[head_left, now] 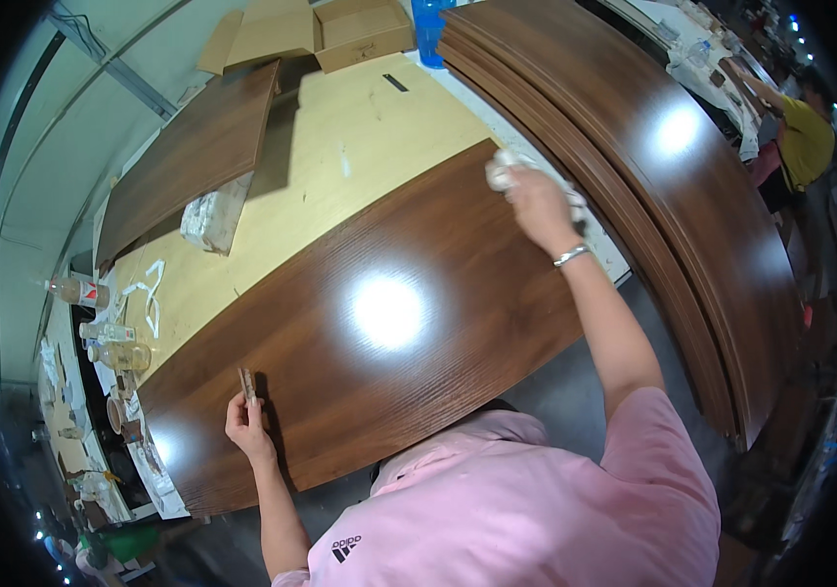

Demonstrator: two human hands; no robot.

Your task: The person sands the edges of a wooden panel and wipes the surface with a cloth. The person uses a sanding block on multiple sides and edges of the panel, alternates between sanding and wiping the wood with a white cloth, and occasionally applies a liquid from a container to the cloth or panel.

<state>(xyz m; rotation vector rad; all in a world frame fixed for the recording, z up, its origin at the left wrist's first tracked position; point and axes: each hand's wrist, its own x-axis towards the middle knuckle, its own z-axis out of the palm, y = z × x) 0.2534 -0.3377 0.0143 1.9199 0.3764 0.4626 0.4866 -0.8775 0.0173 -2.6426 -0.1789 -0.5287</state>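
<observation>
A dark brown wood-grain panel [477, 264] lies flat in front of me, shining where the light strikes it. My right hand [541, 207], a silver bracelet at its wrist, presses a crumpled white cloth [500, 172] onto the panel's far right end. Over the near left part, my left hand [248, 423] pinches a short, narrow brownish stick [246, 382] that points up; its exact kind is too small to make out.
Tall stacked brown panels [624, 127] stand at the right. Another panel [194, 157] rests raised on a wrapped white block [215, 217]. Open cardboard boxes [365, 34] and a blue container [430, 34] sit at the back, bottles [120, 355] at left. A person in yellow [806, 142] is far right.
</observation>
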